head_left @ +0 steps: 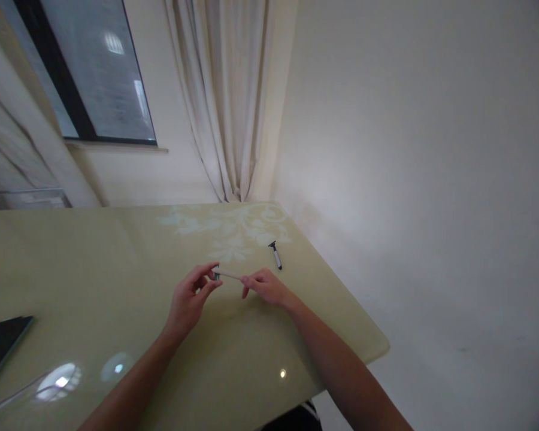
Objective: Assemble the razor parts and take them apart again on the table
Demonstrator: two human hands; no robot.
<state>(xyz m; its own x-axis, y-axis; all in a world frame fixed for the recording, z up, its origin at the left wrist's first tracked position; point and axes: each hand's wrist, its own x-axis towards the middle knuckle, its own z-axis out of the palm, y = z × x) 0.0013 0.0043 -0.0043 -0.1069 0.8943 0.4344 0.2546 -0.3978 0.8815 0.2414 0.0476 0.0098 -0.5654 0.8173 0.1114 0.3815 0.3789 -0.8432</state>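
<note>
Both my hands hold a thin pale stick-like razor handle (pixel 228 275) just above the glossy yellow-green table (pixel 117 269). My left hand (pixel 191 297) pinches its left end, where a small dark head sits, between thumb and forefinger. My right hand (pixel 265 286) grips the right end with closed fingers. A second razor (pixel 275 254), dark-headed with a grey handle, lies on the table just beyond my right hand, apart from it.
A dark flat object (pixel 0 344) lies at the table's left edge. The table's right edge (pixel 341 287) runs close to the white wall. A curtain (pixel 227 96) hangs in the corner behind, beside a window (pixel 90 72).
</note>
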